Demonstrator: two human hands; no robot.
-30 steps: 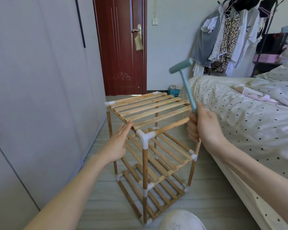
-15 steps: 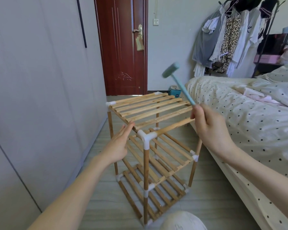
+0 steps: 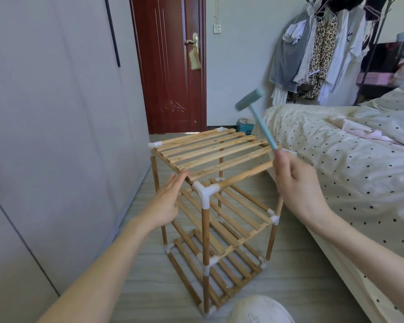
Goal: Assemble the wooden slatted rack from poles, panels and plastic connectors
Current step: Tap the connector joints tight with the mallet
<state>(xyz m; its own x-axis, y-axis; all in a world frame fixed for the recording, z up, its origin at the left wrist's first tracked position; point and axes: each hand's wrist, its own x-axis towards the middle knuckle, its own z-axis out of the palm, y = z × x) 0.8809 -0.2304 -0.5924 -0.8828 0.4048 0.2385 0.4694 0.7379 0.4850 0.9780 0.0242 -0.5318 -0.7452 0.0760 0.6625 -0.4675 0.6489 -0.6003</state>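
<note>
Far left: a flat grey wall (image 3: 56,136), then a red door (image 3: 173,66) at the back. Next, the left hand (image 3: 166,203), fingers out straight and close together, holding nothing, just pressing flat on the near left edge of the top shelf (image 3: 210,148) to keep it steady. In the middle, on the floor (image 3: 149,276): the wooden rack (image 3: 208,206), standing up, three slatted shelves high, poles at the corners, white plastic corners joining them. Nearly all built, by the look of it. At the front, one white corner piece (image 3: 204,190) on the top of the front pole (image 3: 205,241), with the shelf edge just beside it but maybe not pushed all the way in; hard to tell. Further right, the right hand (image 3: 294,180), fingers curled round the bottom of a small light blue hammer (image 3: 257,113), lifted up high above the top shelf, its head a bit blurry. Far right: a spotty bed (image 3: 336,148) just beside the rack, and clothes (image 3: 313,43) hanging behind. Step in hand, most likely: tapping the top shelf and corners tight. Next move: bring the hammer down gently on a white corner, not on the thin slats, and keep the steadying fingers well away from the spot.
</note>
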